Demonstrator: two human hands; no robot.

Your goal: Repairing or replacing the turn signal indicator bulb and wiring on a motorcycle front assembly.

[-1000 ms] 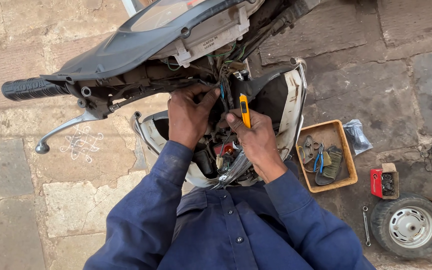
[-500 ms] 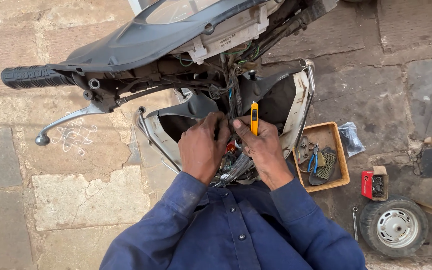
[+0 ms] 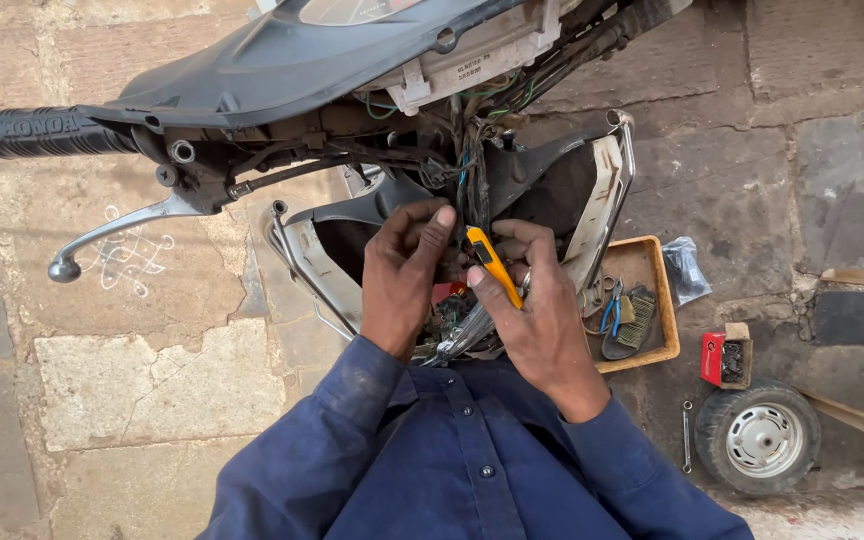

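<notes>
Wiring bundle (image 3: 472, 185) hangs just above both hands, inside the opened scooter front.
Left hand (image 3: 402, 280) pinches the wires; right hand (image 3: 542, 310) clamps an orange cutter (image 3: 493, 265). Best to keep the blade clear of neighbouring strands.

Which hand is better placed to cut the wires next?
Probably the right hand: it already holds the yellow cutter, its tip close to the wire bundle. The left hand carries no tool; its fingers sit beside the wires, better for steadying them.
</notes>
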